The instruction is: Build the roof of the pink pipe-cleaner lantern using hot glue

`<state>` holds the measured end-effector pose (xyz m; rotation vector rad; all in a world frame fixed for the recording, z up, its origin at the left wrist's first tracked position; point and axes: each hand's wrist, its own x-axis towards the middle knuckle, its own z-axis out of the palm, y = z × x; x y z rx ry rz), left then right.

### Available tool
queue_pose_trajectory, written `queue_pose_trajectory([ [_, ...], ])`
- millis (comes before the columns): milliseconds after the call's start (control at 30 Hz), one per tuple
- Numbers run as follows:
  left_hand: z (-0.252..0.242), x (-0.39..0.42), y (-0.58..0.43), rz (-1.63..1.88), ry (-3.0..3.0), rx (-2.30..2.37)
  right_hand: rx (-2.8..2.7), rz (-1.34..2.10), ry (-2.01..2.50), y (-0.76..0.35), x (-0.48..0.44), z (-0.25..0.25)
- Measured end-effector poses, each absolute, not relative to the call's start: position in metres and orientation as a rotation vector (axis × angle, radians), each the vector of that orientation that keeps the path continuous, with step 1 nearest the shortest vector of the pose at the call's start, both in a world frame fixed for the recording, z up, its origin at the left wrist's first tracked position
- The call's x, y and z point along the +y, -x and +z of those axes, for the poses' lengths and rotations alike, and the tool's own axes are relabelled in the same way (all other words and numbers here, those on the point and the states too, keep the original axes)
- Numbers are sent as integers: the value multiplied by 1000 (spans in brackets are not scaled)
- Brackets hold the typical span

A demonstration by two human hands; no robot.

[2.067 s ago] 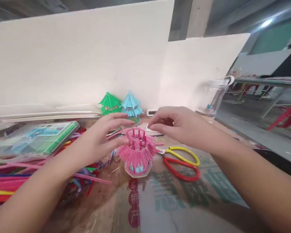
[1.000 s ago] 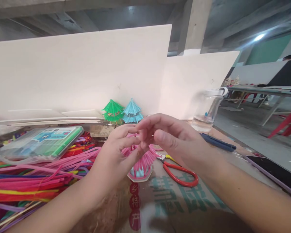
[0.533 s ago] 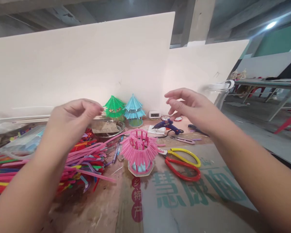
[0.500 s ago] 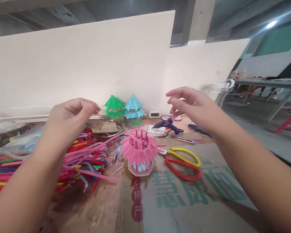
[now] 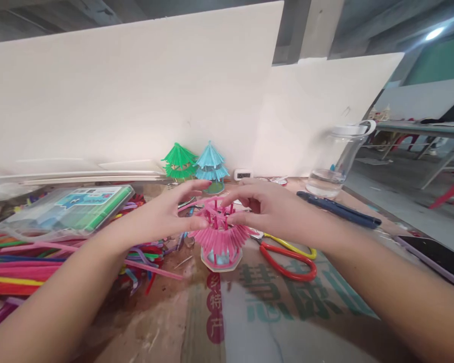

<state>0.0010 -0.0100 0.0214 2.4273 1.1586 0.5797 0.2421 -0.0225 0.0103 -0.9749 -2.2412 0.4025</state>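
Note:
A pink straw pagoda model (image 5: 220, 241) stands on an octagonal base in the middle of the table. My left hand (image 5: 159, 218) is at its left side with fingers spread, thumb and forefinger reaching towards the upright pink posts on top. My right hand (image 5: 267, 210) comes in from the right with fingers curled. Its thumb and forefinger tips pinch at the posts on the model's top right. Nothing loose shows in either hand.
Red and yellow scissors (image 5: 287, 257) lie right of the model. Finished green (image 5: 178, 161) and blue (image 5: 211, 164) pagodas stand by the white board. A heap of coloured straws (image 5: 41, 267) and a plastic box (image 5: 66, 209) are left. A glass jar (image 5: 335, 164), blue tool (image 5: 340, 209) and phone (image 5: 437, 254) are right.
Both hands were raised and apart above the table half a second ago. They have dropped and come together onto the top of the pink model.

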Motion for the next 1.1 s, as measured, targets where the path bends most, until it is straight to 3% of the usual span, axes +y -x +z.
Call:
queue_pose_trajectory([
  [267, 5, -3, -12, 657, -2446, 1004, -2303, 376, 1068, -238, -25, 7],
  [667, 27, -18, -14, 870, -2756, 1137, -2289, 432, 1088, -235, -30, 10],
  [1100, 34, -21, -6, 859, -2804, 1174, -2249, 371, 1071, -235, -31, 9],
])
